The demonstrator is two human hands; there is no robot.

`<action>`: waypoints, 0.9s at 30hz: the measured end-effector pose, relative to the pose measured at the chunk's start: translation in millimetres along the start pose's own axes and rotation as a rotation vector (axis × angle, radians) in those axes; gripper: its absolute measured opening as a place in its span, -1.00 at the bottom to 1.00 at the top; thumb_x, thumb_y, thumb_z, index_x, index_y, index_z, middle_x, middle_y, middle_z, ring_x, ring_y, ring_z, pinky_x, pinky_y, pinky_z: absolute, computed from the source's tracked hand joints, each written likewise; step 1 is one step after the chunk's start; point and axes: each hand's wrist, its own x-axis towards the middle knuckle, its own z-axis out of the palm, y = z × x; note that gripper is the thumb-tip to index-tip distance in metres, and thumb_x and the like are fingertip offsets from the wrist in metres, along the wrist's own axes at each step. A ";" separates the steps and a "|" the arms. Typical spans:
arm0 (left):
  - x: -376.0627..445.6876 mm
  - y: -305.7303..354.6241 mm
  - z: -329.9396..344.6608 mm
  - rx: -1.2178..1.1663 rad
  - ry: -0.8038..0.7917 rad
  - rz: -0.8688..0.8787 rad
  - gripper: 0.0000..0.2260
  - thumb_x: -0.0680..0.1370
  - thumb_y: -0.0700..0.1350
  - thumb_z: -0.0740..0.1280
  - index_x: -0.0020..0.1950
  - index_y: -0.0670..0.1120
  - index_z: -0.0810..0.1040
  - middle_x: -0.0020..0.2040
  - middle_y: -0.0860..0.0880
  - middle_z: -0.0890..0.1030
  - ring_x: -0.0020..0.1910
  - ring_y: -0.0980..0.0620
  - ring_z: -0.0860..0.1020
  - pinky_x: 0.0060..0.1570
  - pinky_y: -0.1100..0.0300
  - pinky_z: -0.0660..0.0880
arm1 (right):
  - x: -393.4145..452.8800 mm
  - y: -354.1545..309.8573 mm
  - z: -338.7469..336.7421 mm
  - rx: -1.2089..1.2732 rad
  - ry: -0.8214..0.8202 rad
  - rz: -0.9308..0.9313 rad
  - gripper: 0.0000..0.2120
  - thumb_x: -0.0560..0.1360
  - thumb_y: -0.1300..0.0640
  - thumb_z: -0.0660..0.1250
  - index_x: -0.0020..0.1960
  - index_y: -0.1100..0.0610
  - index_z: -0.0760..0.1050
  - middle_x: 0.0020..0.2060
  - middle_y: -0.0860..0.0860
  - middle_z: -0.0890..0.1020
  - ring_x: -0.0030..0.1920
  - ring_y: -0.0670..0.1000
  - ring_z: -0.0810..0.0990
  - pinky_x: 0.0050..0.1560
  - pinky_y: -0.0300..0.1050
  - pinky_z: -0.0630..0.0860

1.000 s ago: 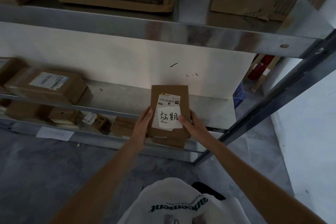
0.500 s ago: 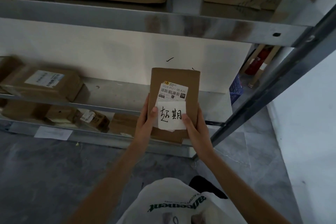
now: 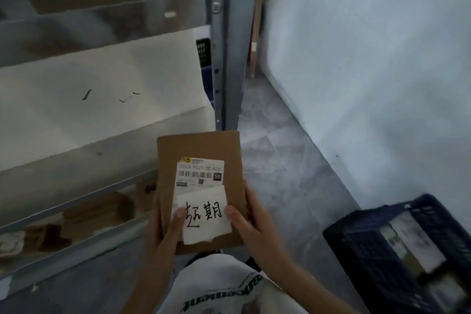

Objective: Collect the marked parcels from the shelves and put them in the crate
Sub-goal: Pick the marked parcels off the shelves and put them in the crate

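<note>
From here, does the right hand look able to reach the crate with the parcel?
Probably yes. The crate sits open-topped on the floor just right of the right hand, bare floor between them. Both hands grip the parcel, so the left hand would let go or follow.

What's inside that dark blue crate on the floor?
The dark blue crate already holds at least one parcel with a pale label, seen blurred through the open top. How many there are, and anything beneath, is hidden by the crate walls and the picture's edge.

Grey floor: dark crate sits on it to my right. Metal shelf on my left, blurred boxes on its lower tier.
</note>
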 end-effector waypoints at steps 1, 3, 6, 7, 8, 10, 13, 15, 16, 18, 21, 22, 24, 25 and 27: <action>0.5 -6.6 13.2 0.059 -0.057 -0.009 -0.57 0.41 0.03 0.35 0.28 0.22 0.44 0.05 0.09 0.67 -0.08 0.09 0.68 -0.32 0.23 0.60 | -8.2 4.2 -13.8 0.021 0.064 0.022 -0.43 0.58 0.19 0.27 0.52 -0.06 0.17 0.25 -0.08 0.59 0.18 -0.03 0.62 0.09 -0.02 0.61; 1.2 -18.0 41.7 0.143 -0.166 -0.046 -0.59 0.50 -0.05 0.30 0.34 0.16 0.41 0.09 0.04 0.66 -0.06 0.06 0.68 -0.29 0.20 0.61 | -24.6 11.6 -42.3 0.049 0.194 0.036 -0.44 0.58 0.17 0.28 0.52 -0.06 0.19 0.24 -0.05 0.60 0.16 -0.04 0.63 0.09 -0.03 0.61; 0.7 -32.6 83.5 0.225 -0.339 -0.055 -0.57 0.52 -0.09 0.30 0.38 0.11 0.38 0.05 0.05 0.68 -0.06 0.05 0.68 -0.27 0.19 0.61 | -53.6 18.1 -81.8 0.103 0.343 0.039 -0.47 0.57 0.16 0.28 0.48 -0.10 0.23 0.18 -0.14 0.63 0.14 -0.06 0.64 0.04 -0.10 0.62; -1.1 -37.4 98.0 0.271 -0.399 -0.055 -0.52 0.50 -0.06 0.31 0.42 0.08 0.35 0.06 0.06 0.68 -0.04 0.04 0.68 -0.23 0.15 0.62 | -63.8 19.3 -93.8 0.119 0.389 0.038 -0.48 0.56 0.16 0.28 0.46 -0.12 0.25 0.16 -0.18 0.63 0.13 -0.07 0.64 0.02 -0.14 0.62; -2.9 -43.3 111.7 0.311 -0.445 -0.062 -0.47 0.48 -0.02 0.32 0.45 0.08 0.33 0.07 0.08 0.68 -0.02 0.04 0.68 -0.19 0.11 0.62 | -74.0 21.1 -105.8 0.123 0.437 0.035 -0.50 0.55 0.14 0.29 0.43 -0.16 0.27 0.14 -0.22 0.63 0.12 -0.09 0.65 0.00 -0.16 0.62; -9.3 -58.1 138.6 0.352 -0.524 -0.076 -0.43 0.46 0.05 0.36 0.46 0.13 0.31 0.10 0.10 0.67 0.00 0.03 0.67 -0.10 -0.01 0.62 | -94.3 24.5 -129.2 0.137 0.528 0.033 -0.54 0.54 0.09 0.30 0.37 -0.21 0.29 0.10 -0.29 0.63 0.09 -0.13 0.65 -0.03 -0.19 0.62; -25.2 -81.4 179.4 0.398 -0.642 -0.115 -0.45 0.47 0.10 0.41 0.43 0.23 0.31 0.13 0.05 0.66 0.04 -0.05 0.66 -0.02 -0.17 0.59 | -122.5 34.5 -163.0 0.184 0.664 0.051 -0.50 0.53 0.08 0.31 0.43 -0.14 0.28 0.13 -0.23 0.63 0.11 -0.13 0.64 0.01 -0.16 0.62; -38.4 -95.4 208.2 0.394 -0.720 -0.142 -0.46 0.46 0.10 0.41 0.41 0.24 0.33 0.16 -0.02 0.64 0.09 -0.11 0.64 0.01 -0.21 0.57 | -140.3 41.2 -184.9 0.199 0.741 0.065 -0.43 0.52 0.03 0.32 0.48 -0.13 0.23 0.22 -0.16 0.60 0.14 -0.13 0.63 0.06 -0.09 0.62; -44.9 -102.2 222.8 0.408 -0.758 -0.150 -0.45 0.43 0.12 0.40 0.40 0.23 0.34 0.18 -0.04 0.63 0.10 -0.12 0.63 0.01 -0.23 0.56 | -149.1 44.8 -196.4 0.205 0.778 0.064 -0.41 0.53 0.03 0.32 0.50 -0.13 0.20 0.25 -0.14 0.58 0.15 -0.14 0.62 0.08 -0.11 0.61; -58.0 -115.6 251.1 0.453 -0.843 -0.140 -0.45 0.43 0.14 0.39 0.41 0.18 0.34 0.18 -0.04 0.63 0.10 -0.11 0.63 0.00 -0.24 0.56 | -166.7 52.7 -217.9 0.225 0.860 0.069 -0.41 0.56 0.07 0.31 0.52 -0.10 0.17 0.28 -0.13 0.55 0.17 -0.18 0.60 0.04 -0.22 0.59; -76.8 -133.2 293.1 0.478 -0.971 -0.141 -0.50 0.53 0.00 0.36 0.44 0.08 0.32 0.19 -0.03 0.63 0.09 -0.08 0.64 0.02 -0.18 0.58 | -191.5 65.6 -246.3 0.288 0.975 0.081 -0.40 0.56 0.09 0.31 0.53 -0.08 0.16 0.28 -0.12 0.56 0.15 -0.19 0.61 0.00 -0.26 0.59; -81.9 -137.7 307.2 0.474 -1.024 -0.155 -0.50 0.53 -0.04 0.33 0.46 0.08 0.31 0.20 -0.03 0.62 0.11 -0.08 0.63 0.02 -0.17 0.58 | -197.4 69.8 -255.6 0.314 1.015 0.092 -0.39 0.56 0.08 0.32 0.53 -0.09 0.16 0.27 -0.12 0.56 0.14 -0.19 0.61 0.01 -0.24 0.60; -88.8 -145.8 333.9 0.480 -1.126 -0.201 -0.48 0.53 -0.04 0.32 0.48 0.10 0.27 0.23 -0.03 0.60 0.14 -0.09 0.62 0.02 -0.16 0.58 | -204.9 75.5 -273.3 0.352 1.089 0.109 -0.39 0.55 0.06 0.32 0.53 -0.10 0.17 0.26 -0.14 0.57 0.13 -0.21 0.61 0.02 -0.25 0.60; -89.9 -150.7 346.4 0.489 -1.162 -0.223 -0.46 0.53 -0.02 0.32 0.48 0.12 0.25 0.24 -0.03 0.59 0.14 -0.08 0.62 0.02 -0.14 0.59 | -205.9 78.2 -281.4 0.371 1.122 0.114 -0.39 0.55 0.07 0.33 0.53 -0.08 0.18 0.25 -0.14 0.57 0.13 -0.22 0.60 0.00 -0.28 0.59; -89.5 -160.8 371.8 0.518 -1.196 -0.250 -0.43 0.49 -0.01 0.32 0.48 0.12 0.24 0.23 -0.01 0.60 0.12 -0.03 0.63 -0.03 -0.04 0.62 | -205.4 82.4 -298.9 0.402 1.184 0.119 -0.39 0.54 0.08 0.33 0.53 -0.07 0.19 0.23 -0.14 0.58 0.12 -0.22 0.61 -0.03 -0.32 0.58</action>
